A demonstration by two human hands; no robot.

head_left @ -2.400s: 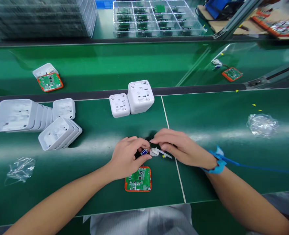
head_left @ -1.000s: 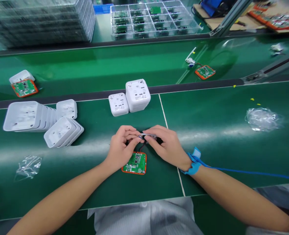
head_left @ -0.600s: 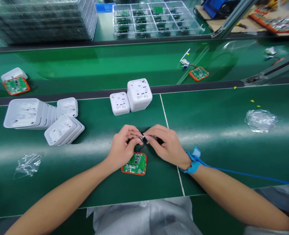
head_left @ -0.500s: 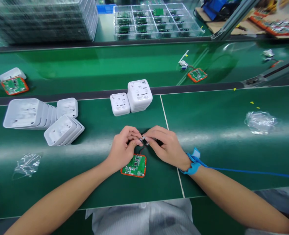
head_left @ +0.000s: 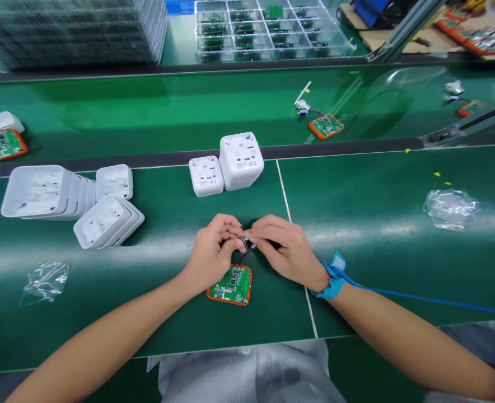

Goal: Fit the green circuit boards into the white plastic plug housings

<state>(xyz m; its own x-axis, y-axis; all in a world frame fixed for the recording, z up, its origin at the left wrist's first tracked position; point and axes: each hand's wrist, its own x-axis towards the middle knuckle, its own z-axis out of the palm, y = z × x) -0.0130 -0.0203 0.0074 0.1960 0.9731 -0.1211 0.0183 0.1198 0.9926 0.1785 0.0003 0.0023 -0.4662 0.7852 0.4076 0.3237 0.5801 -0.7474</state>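
Pinching small connector (head_left: 246,242) — left hand (head_left: 214,254), right hand (head_left: 283,252) | tray (head_left: 272,56) holds boards (head_left: 275,11), seemingly

Connector pieces (head_left: 246,242), earlier apart, now together.

**Green and orange on the bench**

Caught a green circuit board (head_left: 230,284) rimmed in orange, dotted with black chips. Picked out a pale connector (head_left: 244,242) and a dark wire (head_left: 243,257). Noted a bright blue wrist strap (head_left: 330,278) with matching blue cord (head_left: 419,300). Spotted plain white housings (head_left: 239,160), a glossy green mat (head_left: 377,252), a thin white line (head_left: 283,193) across it.
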